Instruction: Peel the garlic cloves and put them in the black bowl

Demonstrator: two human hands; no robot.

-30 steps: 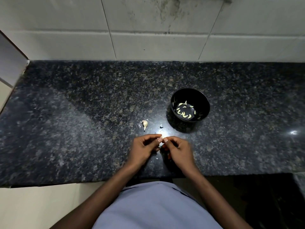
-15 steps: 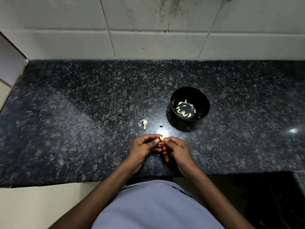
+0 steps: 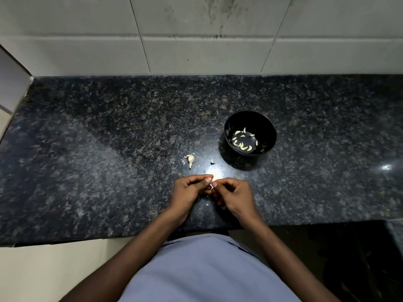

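Dark speckled granite counter (image 3: 87,171) runs the full width, grey tiled wall (image 3: 196,53) behind it. Far left edge: a pale panel (image 3: 11,83) butts against the counter's end.

Left of centre, an unpeeled garlic piece (image 3: 190,159) lies on the stone, tail pointing toward the person, with a few skin flakes (image 3: 182,159) just beside it. Well apart from both hands.

Left hand (image 3: 188,190) hovers low over the counter's near half, fingers curled inward, thumb and forefinger tips pinching a garlic clove (image 3: 211,185). Only a small pale sliver of the clove shows between the two hands; peeled or not, cannot tell at this size.

Right hand (image 3: 234,196) mirrors it, fingers curled, fingertips meeting the left hand's at the same clove. Both hands grasp it, knuckles nearly touching.

A small dark scrap (image 3: 212,163) sits on the counter just beyond the fingertips, in a bright glare patch.

Right of centre, behind the hands: black bowl (image 3: 268,129), upright, near but not touching anything. Peeled cloves (image 3: 243,141) scattered across its bottom, about a dozen, pale yellow-green.

Far right: a light reflection (image 3: 386,167) on the stone. Bottom of view: light blue shirt (image 3: 205,269), both forearms bare.
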